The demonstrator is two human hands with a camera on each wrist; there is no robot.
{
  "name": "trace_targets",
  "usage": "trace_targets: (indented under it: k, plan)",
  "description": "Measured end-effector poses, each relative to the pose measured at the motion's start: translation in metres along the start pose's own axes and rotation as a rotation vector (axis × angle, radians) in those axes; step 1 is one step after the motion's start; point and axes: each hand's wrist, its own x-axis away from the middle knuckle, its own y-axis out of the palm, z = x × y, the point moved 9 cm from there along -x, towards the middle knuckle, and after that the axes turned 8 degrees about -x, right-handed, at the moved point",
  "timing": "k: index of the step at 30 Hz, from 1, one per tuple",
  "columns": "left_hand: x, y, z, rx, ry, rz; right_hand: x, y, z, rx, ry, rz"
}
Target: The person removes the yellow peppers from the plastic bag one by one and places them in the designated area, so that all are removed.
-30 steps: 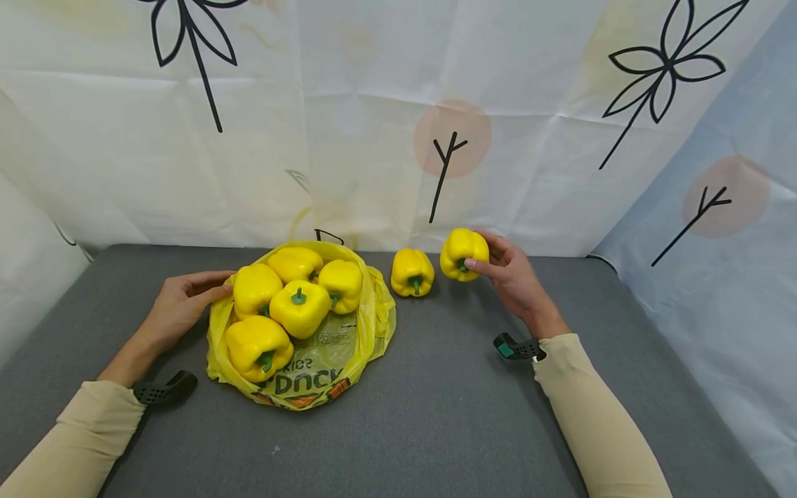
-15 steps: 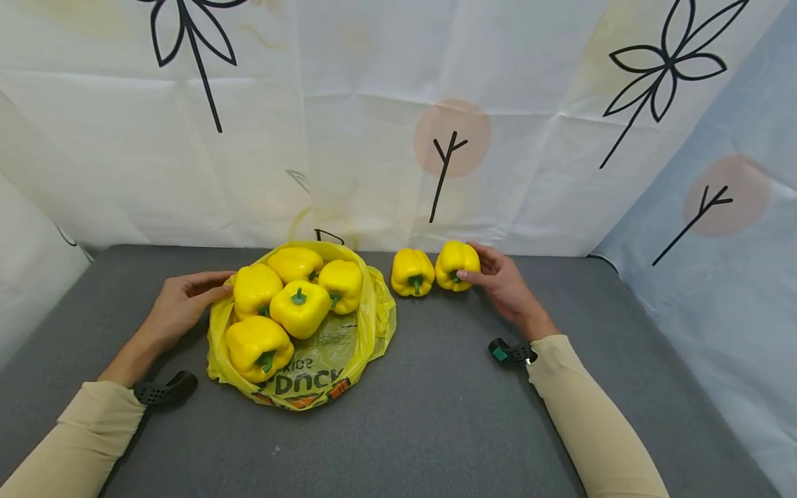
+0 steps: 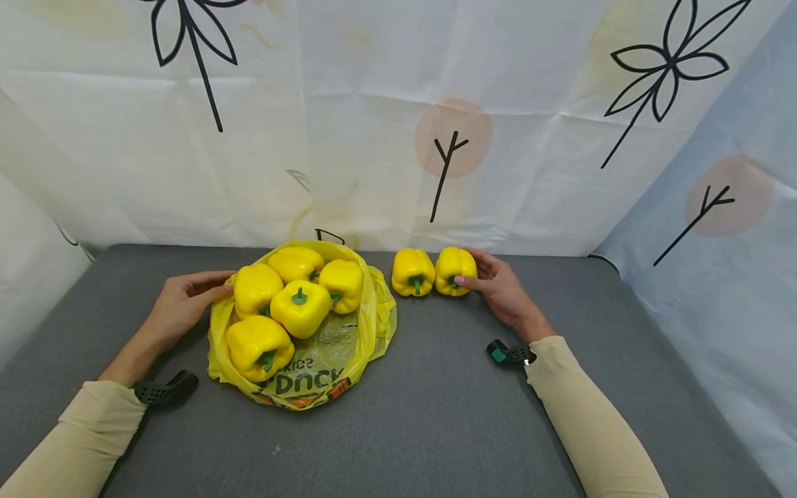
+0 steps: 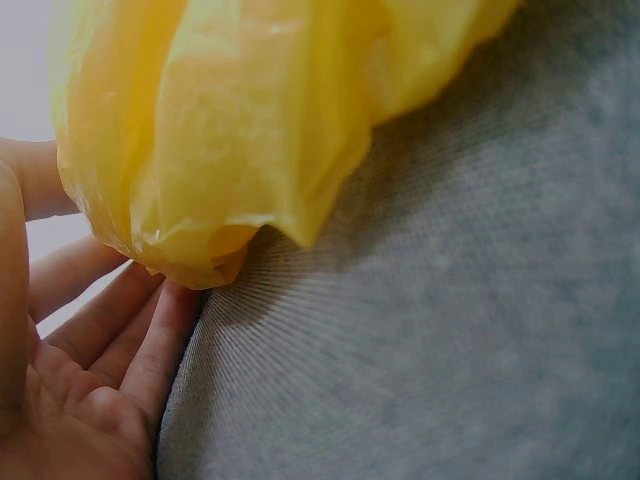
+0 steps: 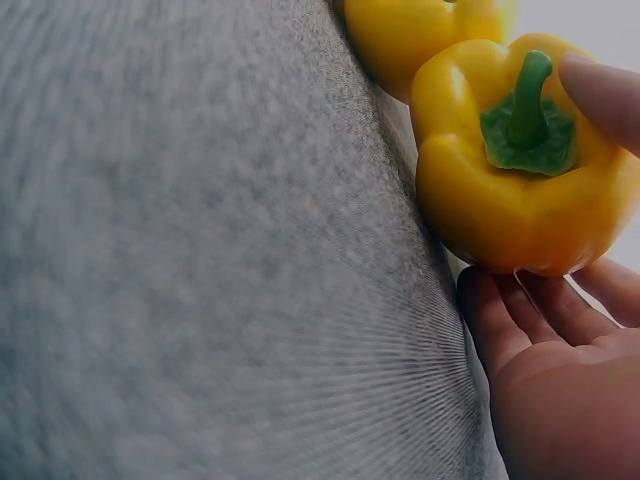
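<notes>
My right hand (image 3: 504, 290) holds a yellow bell pepper (image 3: 453, 266) on the table, its thumb beside the green stem (image 5: 529, 105) and its other fingers around the far side. Just left of it lies another yellow bell pepper (image 3: 412, 272); a narrow gap parts the two. My left hand (image 3: 180, 311) grips the left rim of a yellow plastic bag (image 3: 373, 325), thumb and fingers on either side of the film (image 4: 230, 130). Inside the rolled-down bag sit several yellow bell peppers, one (image 3: 300, 308) stem up. The left fingertips are partly hidden by the bag.
A grey cloth-covered table (image 3: 423, 415) lies under everything. Close behind its back edge hangs a white patterned sheet (image 3: 361, 138), with a bluish one (image 3: 728, 290) at the right. Each wrist wears a black band (image 3: 165, 389).
My right hand has lowered the bell pepper and brought it left, from raised above the table to resting beside the other one. The left hand and bag stay put.
</notes>
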Motion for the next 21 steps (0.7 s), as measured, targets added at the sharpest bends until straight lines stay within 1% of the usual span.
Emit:
trace_targets:
  k: [11, 21]
  plan:
    - [-0.0002, 0.0003, 0.0, 0.017, -0.015, -0.004, -0.0017, 0.0009, 0.0022, 0.007, 0.0, -0.005]
    - [-0.0001, 0.0002, -0.0008, 0.007, -0.021, -0.006, -0.0011, 0.0043, 0.0036, 0.02, 0.008, -0.023]
